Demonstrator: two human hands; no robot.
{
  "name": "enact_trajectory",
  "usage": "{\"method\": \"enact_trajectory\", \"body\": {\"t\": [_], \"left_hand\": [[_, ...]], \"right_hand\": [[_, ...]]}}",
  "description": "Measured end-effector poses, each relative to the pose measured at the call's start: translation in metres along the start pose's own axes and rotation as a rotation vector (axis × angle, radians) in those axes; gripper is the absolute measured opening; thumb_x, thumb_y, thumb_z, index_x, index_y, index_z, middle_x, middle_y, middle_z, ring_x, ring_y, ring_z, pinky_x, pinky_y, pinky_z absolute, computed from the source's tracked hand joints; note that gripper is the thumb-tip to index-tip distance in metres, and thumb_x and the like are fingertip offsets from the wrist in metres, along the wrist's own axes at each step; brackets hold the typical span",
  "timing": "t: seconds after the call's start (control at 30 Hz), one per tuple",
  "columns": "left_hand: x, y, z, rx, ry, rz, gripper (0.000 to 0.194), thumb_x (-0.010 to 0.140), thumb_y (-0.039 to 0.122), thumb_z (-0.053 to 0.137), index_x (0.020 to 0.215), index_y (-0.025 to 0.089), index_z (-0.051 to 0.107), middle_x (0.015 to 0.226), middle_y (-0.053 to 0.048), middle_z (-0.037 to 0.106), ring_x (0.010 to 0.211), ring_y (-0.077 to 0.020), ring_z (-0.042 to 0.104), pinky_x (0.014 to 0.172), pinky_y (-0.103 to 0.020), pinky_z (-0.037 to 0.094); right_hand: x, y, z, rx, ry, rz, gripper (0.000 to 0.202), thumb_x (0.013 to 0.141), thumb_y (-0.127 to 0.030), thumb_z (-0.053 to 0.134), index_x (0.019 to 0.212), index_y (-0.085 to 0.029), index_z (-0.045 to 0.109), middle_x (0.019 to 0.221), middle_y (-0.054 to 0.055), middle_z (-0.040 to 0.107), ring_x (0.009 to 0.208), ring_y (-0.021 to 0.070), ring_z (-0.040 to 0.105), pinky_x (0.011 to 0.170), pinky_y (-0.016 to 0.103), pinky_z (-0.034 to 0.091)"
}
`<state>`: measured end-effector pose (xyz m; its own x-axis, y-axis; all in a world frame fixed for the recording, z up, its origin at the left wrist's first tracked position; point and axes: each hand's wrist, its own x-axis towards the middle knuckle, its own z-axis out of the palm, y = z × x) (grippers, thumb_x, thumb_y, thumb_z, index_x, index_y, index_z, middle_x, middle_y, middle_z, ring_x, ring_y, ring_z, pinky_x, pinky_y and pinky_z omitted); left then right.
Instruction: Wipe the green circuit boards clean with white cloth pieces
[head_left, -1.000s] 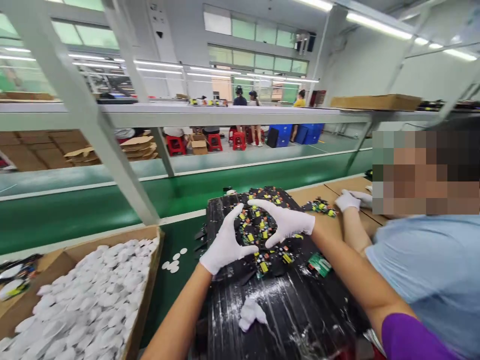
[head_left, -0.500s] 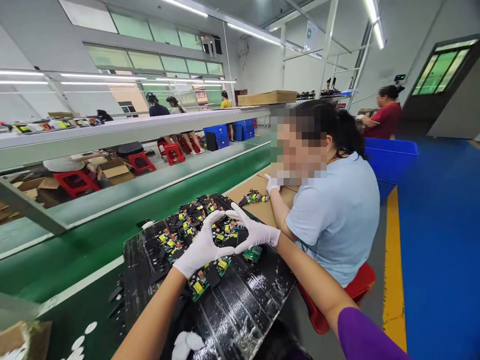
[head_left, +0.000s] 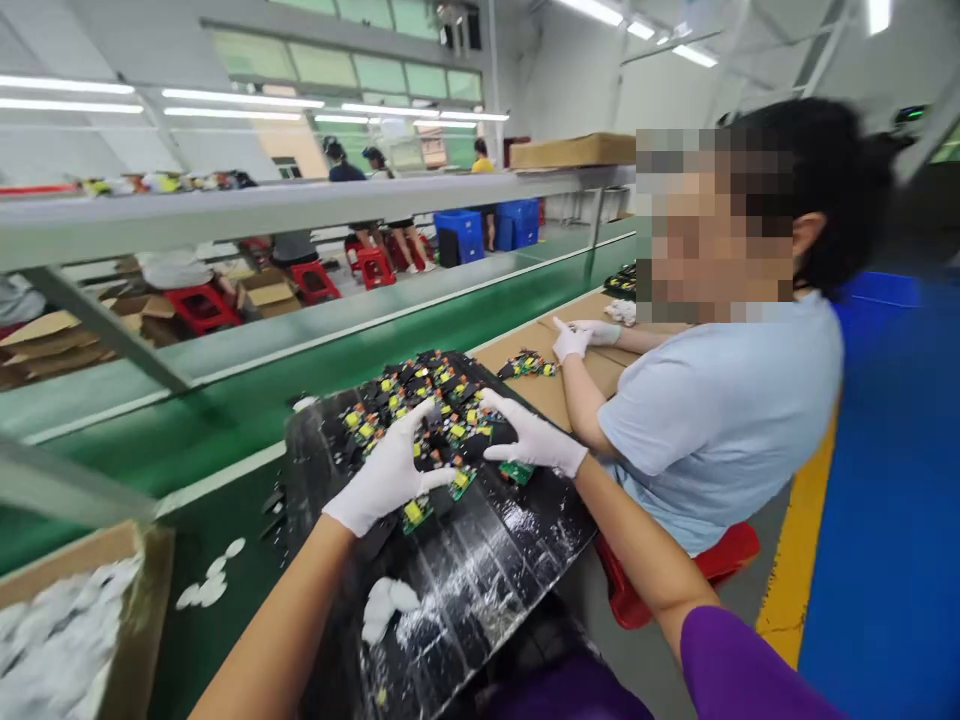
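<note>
White gloves cover both my hands. My left hand (head_left: 390,470) is held over the near left side of a heap of small circuit boards (head_left: 442,395), thumb and fingers apart, holding nothing. On the other side, my right hand (head_left: 534,440) is also open, its fingers spread toward the left one. The boards carry yellow, orange and black parts and lie on a black, tape-covered board (head_left: 465,590). A green circuit board (head_left: 516,472) shows just under my right hand. Several white round pads (head_left: 386,608) lie at the near left of the black surface.
A cardboard box (head_left: 154,610) of white pads stands at the left, with loose white pads (head_left: 214,578) beside it. A green conveyor belt (head_left: 247,430) runs behind. At the right sits a co-worker in a light blue shirt (head_left: 720,420), gloved hands over cardboard (head_left: 589,385).
My hands have moved apart; earlier their fingertips and thumbs met in a ring over the boards. The view has turned left, bringing more of the pad box into sight.
</note>
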<state>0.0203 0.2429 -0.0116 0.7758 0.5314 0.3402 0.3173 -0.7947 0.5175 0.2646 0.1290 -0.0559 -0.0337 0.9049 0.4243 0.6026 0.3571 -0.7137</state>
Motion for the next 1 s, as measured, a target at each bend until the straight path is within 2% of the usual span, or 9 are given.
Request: {"method": "enact_trajectory", "body": {"t": [0.2, 0.3, 0.4, 0.5, 0.63, 0.73, 0.87, 0.93, 1.0], "left_hand": [[-0.110, 0.010, -0.036, -0.166, 0.064, -0.295, 0.076, 0.085, 0.047, 0.065, 0.148, 0.019, 0.034, 0.142, -0.014, 0.059, 0.133, -0.0270, 0.054, 0.117, -0.051, 0.037], [-0.159, 0.015, -0.032, -0.174, 0.150, -0.458, 0.056, 0.088, 0.047, 0.060, 0.136, 0.021, 0.051, 0.132, -0.009, 0.067, 0.124, -0.0257, 0.062, 0.113, -0.049, 0.042], [-0.190, 0.022, -0.019, -0.125, 0.160, -0.509, 0.043, 0.089, 0.043, 0.060, 0.126, 0.021, 0.060, 0.129, -0.008, 0.068, 0.122, -0.0245, 0.062, 0.112, -0.047, 0.044], [-0.201, 0.032, -0.004, -0.083, 0.140, -0.499, 0.044, 0.088, 0.040, 0.063, 0.128, 0.023, 0.058, 0.129, -0.007, 0.067, 0.119, -0.0226, 0.063, 0.107, -0.043, 0.048], [-0.194, 0.044, 0.015, -0.033, 0.123, -0.411, 0.057, 0.081, 0.040, 0.073, 0.132, 0.021, 0.056, 0.127, -0.011, 0.067, 0.117, -0.0258, 0.062, 0.102, -0.044, 0.050], [-0.181, 0.046, 0.021, -0.022, 0.129, -0.388, 0.039, 0.084, 0.034, 0.069, 0.121, 0.020, 0.064, 0.115, -0.010, 0.071, 0.106, -0.0250, 0.065, 0.096, -0.043, 0.051], [-0.175, 0.058, 0.016, 0.038, 0.046, -0.441, 0.016, 0.085, 0.026, 0.061, 0.095, 0.021, 0.072, 0.091, -0.006, 0.075, 0.087, -0.0221, 0.068, 0.083, -0.035, 0.052], [-0.178, 0.065, 0.017, 0.056, -0.021, -0.452, 0.012, 0.080, 0.021, 0.061, 0.078, 0.022, 0.072, 0.072, -0.003, 0.073, 0.067, -0.0182, 0.066, 0.070, -0.029, 0.051], [-0.182, 0.062, 0.024, 0.062, -0.041, -0.408, 0.012, 0.076, 0.026, 0.067, 0.086, 0.023, 0.074, 0.072, -0.001, 0.074, 0.067, -0.0179, 0.068, 0.069, -0.027, 0.052]], "right_hand": [[-0.048, -0.013, 0.006, -0.048, 0.036, 0.032, 0.040, 0.091, -0.032, 0.062, 0.131, -0.026, 0.062, 0.137, 0.010, 0.060, 0.135, 0.0277, 0.049, 0.118, 0.053, 0.033], [-0.060, -0.041, 0.025, -0.149, -0.042, -0.076, 0.032, 0.094, -0.029, 0.059, 0.125, -0.026, 0.066, 0.127, 0.009, 0.066, 0.124, 0.0259, 0.058, 0.111, 0.049, 0.044], [-0.064, -0.082, 0.060, -0.269, -0.260, -0.176, 0.036, 0.096, -0.031, 0.057, 0.131, -0.022, 0.061, 0.121, 0.011, 0.069, 0.110, 0.0252, 0.065, 0.097, 0.043, 0.053], [-0.064, -0.117, 0.100, -0.429, -0.434, -0.121, 0.051, 0.090, -0.039, 0.067, 0.134, -0.017, 0.056, 0.113, 0.014, 0.071, 0.098, 0.0297, 0.066, 0.081, 0.042, 0.055], [-0.055, -0.130, 0.133, -0.579, -0.436, 0.020, 0.023, 0.089, -0.036, 0.068, 0.104, -0.019, 0.067, 0.095, 0.010, 0.070, 0.085, 0.0278, 0.064, 0.069, 0.036, 0.051], [-0.052, -0.122, 0.137, -0.504, -0.395, 0.060, 0.010, 0.092, -0.027, 0.063, 0.100, -0.022, 0.068, 0.095, 0.008, 0.071, 0.088, 0.0247, 0.065, 0.072, 0.033, 0.051], [-0.074, -0.111, 0.133, -0.240, -0.314, 0.005, 0.024, 0.093, -0.019, 0.052, 0.111, -0.026, 0.066, 0.104, 0.008, 0.073, 0.095, 0.0255, 0.069, 0.084, 0.040, 0.056], [-0.089, -0.098, 0.131, -0.085, -0.264, 0.007, 0.028, 0.093, -0.023, 0.049, 0.114, -0.033, 0.065, 0.108, 0.009, 0.073, 0.098, 0.0270, 0.070, 0.085, 0.044, 0.059], [-0.092, -0.075, 0.132, -0.038, -0.283, -0.007, 0.020, 0.094, -0.033, 0.054, 0.109, -0.038, 0.066, 0.105, 0.009, 0.073, 0.092, 0.0268, 0.071, 0.077, 0.042, 0.061]]}}
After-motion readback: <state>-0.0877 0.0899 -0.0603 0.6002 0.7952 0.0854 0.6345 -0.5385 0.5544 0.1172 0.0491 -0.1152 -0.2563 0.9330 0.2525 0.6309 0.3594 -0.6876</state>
